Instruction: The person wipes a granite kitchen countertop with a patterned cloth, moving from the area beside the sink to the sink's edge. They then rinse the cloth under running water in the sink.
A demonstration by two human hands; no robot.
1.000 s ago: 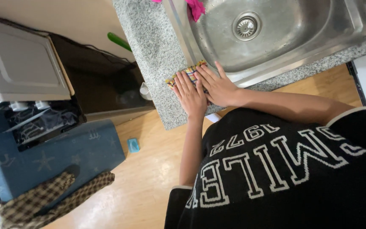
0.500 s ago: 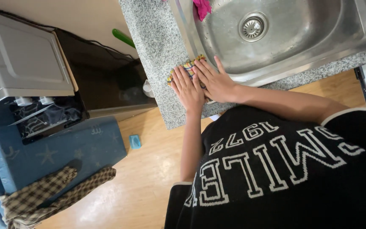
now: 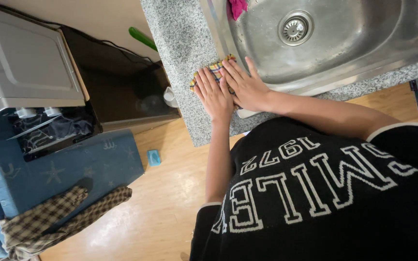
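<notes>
A small checkered cloth [image 3: 212,70] in yellow, blue and red lies on the speckled granite counter [image 3: 180,48], just left of the steel sink [image 3: 344,43]. My left hand [image 3: 214,96] lies flat on the cloth with its fingers stretched out. My right hand [image 3: 247,89] lies flat beside it, partly overlapping the left hand, its fingertips reaching the sink's rim. Both palms press down on the cloth; neither hand curls around it. Most of the cloth is hidden under my hands.
A pink cloth [image 3: 238,7] lies in the sink near the drain [image 3: 293,26]. Left of the counter stand a black cabinet [image 3: 117,82] and a grey appliance [image 3: 25,58]. On the wooden floor are a blue mat [image 3: 59,169], a plaid cloth [image 3: 59,217] and a small blue object [image 3: 154,157].
Both hands stay flat on the checkered cloth at the same spot. Only the view has shifted slightly.
</notes>
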